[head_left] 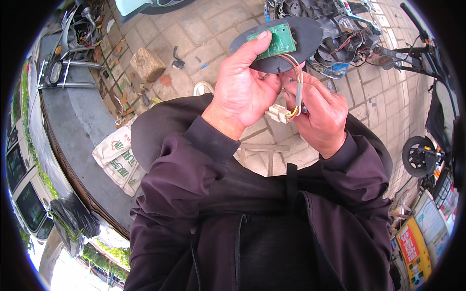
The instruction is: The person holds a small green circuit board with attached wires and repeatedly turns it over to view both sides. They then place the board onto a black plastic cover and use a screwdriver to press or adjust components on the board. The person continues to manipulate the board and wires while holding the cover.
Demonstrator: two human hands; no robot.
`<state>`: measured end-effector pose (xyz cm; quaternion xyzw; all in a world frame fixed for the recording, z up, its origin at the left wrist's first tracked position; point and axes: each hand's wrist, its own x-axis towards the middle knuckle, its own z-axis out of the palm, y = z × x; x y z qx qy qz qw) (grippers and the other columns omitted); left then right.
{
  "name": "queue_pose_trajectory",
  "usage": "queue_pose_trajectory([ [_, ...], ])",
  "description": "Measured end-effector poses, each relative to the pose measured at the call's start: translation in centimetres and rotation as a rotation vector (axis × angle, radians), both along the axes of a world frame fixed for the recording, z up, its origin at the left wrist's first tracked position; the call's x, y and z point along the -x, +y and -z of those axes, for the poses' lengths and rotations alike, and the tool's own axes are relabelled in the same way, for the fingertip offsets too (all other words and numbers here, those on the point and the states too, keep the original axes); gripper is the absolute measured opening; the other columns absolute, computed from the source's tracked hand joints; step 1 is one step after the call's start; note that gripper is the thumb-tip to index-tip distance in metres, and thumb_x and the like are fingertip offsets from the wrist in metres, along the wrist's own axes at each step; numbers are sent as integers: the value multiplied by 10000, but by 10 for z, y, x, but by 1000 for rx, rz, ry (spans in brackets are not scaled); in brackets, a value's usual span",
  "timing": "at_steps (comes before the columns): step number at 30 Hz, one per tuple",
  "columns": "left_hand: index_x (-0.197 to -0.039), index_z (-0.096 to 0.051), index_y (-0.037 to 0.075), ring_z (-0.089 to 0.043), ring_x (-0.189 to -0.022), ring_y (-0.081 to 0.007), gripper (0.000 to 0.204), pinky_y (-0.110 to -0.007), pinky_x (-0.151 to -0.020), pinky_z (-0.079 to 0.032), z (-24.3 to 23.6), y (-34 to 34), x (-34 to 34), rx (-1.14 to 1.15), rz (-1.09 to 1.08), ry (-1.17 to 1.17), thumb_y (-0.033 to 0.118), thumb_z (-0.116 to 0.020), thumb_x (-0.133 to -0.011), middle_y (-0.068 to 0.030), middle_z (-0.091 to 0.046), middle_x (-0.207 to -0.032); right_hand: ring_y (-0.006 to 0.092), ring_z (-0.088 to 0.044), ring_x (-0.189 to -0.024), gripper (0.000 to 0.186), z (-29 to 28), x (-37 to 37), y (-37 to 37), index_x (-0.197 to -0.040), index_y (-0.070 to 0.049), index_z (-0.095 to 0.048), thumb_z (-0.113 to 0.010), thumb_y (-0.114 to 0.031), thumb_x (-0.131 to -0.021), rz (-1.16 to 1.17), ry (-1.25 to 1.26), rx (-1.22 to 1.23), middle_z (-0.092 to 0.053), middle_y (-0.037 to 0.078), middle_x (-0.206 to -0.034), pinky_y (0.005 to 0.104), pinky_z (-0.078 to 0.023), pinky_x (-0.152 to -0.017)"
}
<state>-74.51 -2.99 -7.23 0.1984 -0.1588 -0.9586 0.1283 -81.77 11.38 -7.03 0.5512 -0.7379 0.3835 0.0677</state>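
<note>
My left hand (241, 92) is closed on a dark oval panel (309, 35), its thumb pressed on the green circuit board (283, 40) lying on the panel. From the board's lower edge a bundle of coloured wires (294, 62) runs down through a grey sleeve. It ends at a cream plug connector (277, 113), which hangs between my hands. Just under the panel, my right hand (319, 110) has its fingers bent in a pinch beside the wires. Its fingertips are partly hidden behind the wires and the left hand, so what they grip cannot be made out.
A wooden block (147, 64) and scattered scraps lie on the paving at left. Past the panel sits a heap of vehicle parts and wiring (340, 36). A printed cloth sack (119, 160) is beside my left knee. Parked two-wheelers (420, 155) line the right side.
</note>
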Motion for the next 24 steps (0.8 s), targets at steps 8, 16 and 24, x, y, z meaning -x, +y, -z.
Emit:
queue_pose_trajectory([
  [8, -1442, -409, -105, -485, -1364, -391, 622, -486, -1194, -359, -6, -1, -1, -38, 42, 44, 348, -490, -1024, -286, -511, -1422, 125, -591, -589, 142, -9, -1, 6, -918, -21, -677, -749, 32, -807, -119, -564, 23, -745, 118, -973, 248, -451, -526],
  [16, -1443, -391, -118, -457, -1377, -418, 632, -505, -1196, -347, -2, -1, 1, -9, -3, 23, 340, -493, -1020, -299, -499, -1426, 36, -493, -526, 112, -11, -1, 11, -967, 2, -707, -697, -105, -935, 43, -1072, 1, -719, 45, -828, 208, -370, -469],
  [24, -1462, -362, -106, -364, -1435, -430, 659, -510, -1226, -291, -2, -1, 2, -58, -17, 75, 346, -519, -1008, -303, -427, -1480, 21, -390, -436, 233, 3, 9, 11, -996, -21, -684, -648, -251, -1000, -12, -1840, 52, -744, 102, -907, 188, -289, -398],
])
